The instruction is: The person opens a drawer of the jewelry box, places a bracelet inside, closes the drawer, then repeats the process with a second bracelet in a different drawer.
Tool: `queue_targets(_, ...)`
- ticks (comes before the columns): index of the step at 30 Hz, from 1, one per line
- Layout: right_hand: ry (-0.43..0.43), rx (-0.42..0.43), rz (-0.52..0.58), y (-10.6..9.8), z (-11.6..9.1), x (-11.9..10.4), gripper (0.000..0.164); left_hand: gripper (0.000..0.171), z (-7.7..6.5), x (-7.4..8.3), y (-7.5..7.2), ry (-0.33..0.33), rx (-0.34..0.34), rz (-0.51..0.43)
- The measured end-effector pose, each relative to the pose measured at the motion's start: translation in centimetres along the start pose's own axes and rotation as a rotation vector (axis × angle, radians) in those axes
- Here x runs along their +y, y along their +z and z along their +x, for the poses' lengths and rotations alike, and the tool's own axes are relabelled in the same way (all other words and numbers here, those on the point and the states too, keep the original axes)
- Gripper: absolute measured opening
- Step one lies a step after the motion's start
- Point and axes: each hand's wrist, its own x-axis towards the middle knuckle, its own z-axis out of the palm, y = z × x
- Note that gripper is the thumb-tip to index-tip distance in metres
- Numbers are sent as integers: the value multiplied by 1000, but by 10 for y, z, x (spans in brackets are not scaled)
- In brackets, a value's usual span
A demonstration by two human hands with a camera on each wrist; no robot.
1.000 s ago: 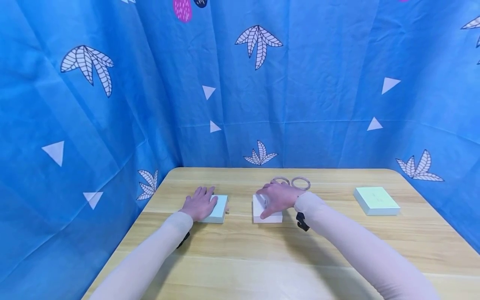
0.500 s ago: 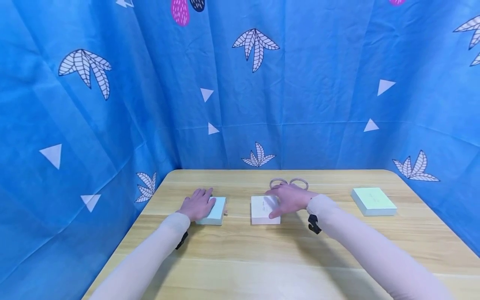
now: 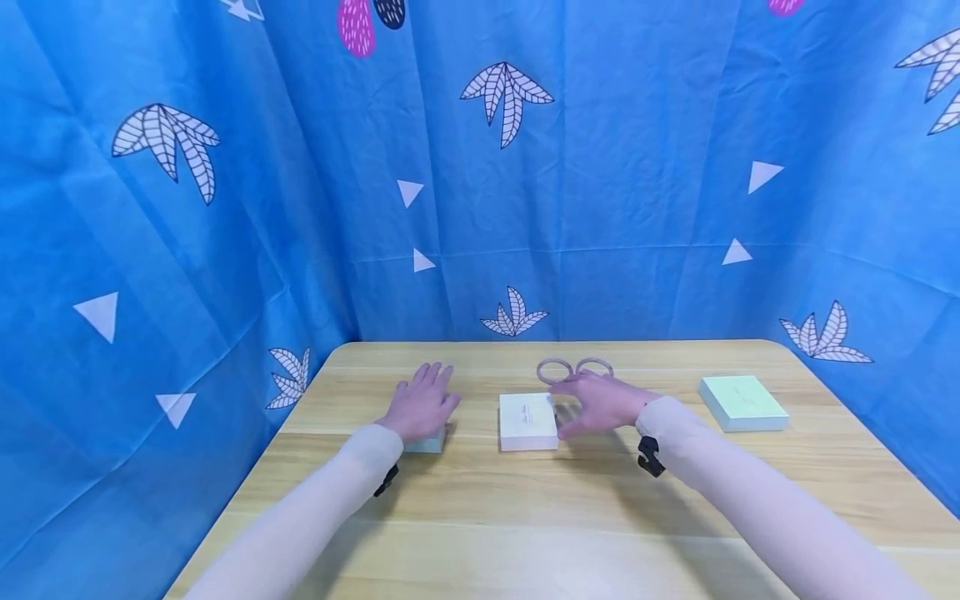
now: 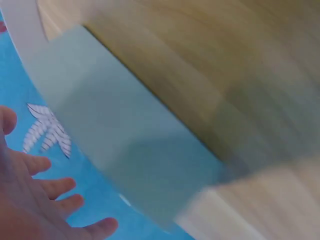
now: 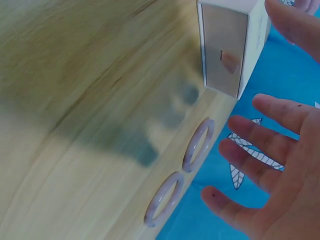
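My left hand (image 3: 422, 406) hovers over a pale blue box (image 3: 426, 444) and covers most of it in the head view. Its fingers spread apart in the left wrist view, beside the broad, blurred face of that box (image 4: 120, 125). My right hand (image 3: 600, 401) is at the right edge of a small white box (image 3: 528, 422) with printed lettering on top. In the right wrist view, its fingers (image 5: 265, 135) are spread and hold nothing. The side of the white box (image 5: 225, 50) there has a pinkish drawer front with a small dark slot.
Two pale pinkish bangles (image 3: 555, 361) lie behind my right hand near the table's far edge. A box with a light green top (image 3: 744, 398) sits at the right on the wooden table (image 3: 465, 517). Blue patterned cloth (image 3: 630, 183) hangs behind and at the sides.
My right hand has drawn rightward off the white box, uncovering its top. My left hand has shifted right across the blue box, hiding more of it. The head view has tilted slightly up.
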Motion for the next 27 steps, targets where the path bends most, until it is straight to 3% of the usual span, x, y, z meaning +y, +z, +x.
queue_targets(13,32,8,80,9,-8,14,69,71,11,63,7,60,-50,17)
queue_targets(22,25,5,76,15,-9,20,65,75,24,85,29,33,-107,67)
queue_targets(27,-2,22,53,16,-8,22,65,75,26,95,36,45,-116,31)
